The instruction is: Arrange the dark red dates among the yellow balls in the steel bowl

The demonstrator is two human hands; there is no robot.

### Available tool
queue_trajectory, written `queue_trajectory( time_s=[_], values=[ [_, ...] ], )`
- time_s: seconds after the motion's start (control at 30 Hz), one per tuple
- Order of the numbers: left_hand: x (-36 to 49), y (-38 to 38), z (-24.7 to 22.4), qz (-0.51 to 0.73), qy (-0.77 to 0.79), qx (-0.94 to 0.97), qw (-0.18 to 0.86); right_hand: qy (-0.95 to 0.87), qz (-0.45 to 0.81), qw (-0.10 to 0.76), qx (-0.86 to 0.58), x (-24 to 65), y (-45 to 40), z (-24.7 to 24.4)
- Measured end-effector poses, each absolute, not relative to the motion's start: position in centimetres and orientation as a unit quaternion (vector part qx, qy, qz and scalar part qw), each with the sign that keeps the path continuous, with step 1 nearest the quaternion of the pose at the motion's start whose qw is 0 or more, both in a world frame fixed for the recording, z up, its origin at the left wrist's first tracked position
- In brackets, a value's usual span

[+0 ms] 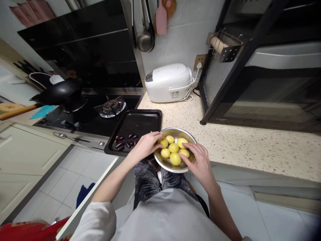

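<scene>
A steel bowl stands at the counter's front edge with several yellow lemons in it. My left hand reaches over the bowl's left rim, its thumb and fingers around a lemon at that side. On the right side, my right hand has thumb and index finger either side of another lemon; its fingertips also lie by the lemon just above. Left of the bowl is a black baking tray, with several dark purple-red oval fruits at its near end.
Behind the bowl stands a white rice cooker, plugged into a wall socket. A gas burner and a black wok with a wooden handle are at left. A black rack holding an oven rises at right. Below left, a drawer is pulled out.
</scene>
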State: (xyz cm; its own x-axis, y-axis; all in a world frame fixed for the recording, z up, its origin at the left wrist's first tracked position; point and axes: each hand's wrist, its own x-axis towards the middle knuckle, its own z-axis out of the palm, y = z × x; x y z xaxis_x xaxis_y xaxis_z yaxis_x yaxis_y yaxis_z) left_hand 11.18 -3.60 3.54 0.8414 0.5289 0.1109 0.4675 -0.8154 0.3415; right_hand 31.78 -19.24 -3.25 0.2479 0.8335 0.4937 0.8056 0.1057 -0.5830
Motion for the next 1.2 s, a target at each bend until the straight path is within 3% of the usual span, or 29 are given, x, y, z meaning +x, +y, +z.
queue_trajectory(
  time_s=[0.13, 0.37, 0.63, 0.8, 1.0, 1.1, 1.2],
  values=[
    [11.4, -3.6, 3.1, 0.111, 0.271, 0.944, 0.150, -0.636, 0.034, 0.399, -0.660, 31.7, -18.4, -1.9],
    [11.1, -4.2, 2.3, 0.154, 0.279, 0.934, 0.163, -0.754, 0.056, 0.283, -0.590, 30.9, -14.6, -0.1],
    [11.2, -4.7, 2.7, 0.156, 0.284, 0.924, 0.202, -0.737, -0.015, 0.257, -0.625, 31.9, -14.1, -0.3],
    [11.8, -4.7, 1.8, 0.162, 0.262, 0.934, 0.183, -0.713, -0.028, 0.268, -0.647, 32.2, -14.9, -1.0],
    [10.9, -4.8, 1.4, 0.243, 0.249, 0.912, 0.218, -0.695, -0.029, 0.353, -0.626, 32.3, -15.8, -1.6],
    [8.3, -3.8, 0.9, 0.310, 0.326, 0.872, 0.194, -0.678, -0.043, 0.397, -0.617, 32.3, -16.3, -1.9],
    [4.9, -2.3, -0.4, 0.292, 0.461, 0.831, 0.108, -0.674, -0.061, 0.419, -0.606, 32.2, -16.6, -2.2]
  ],
)
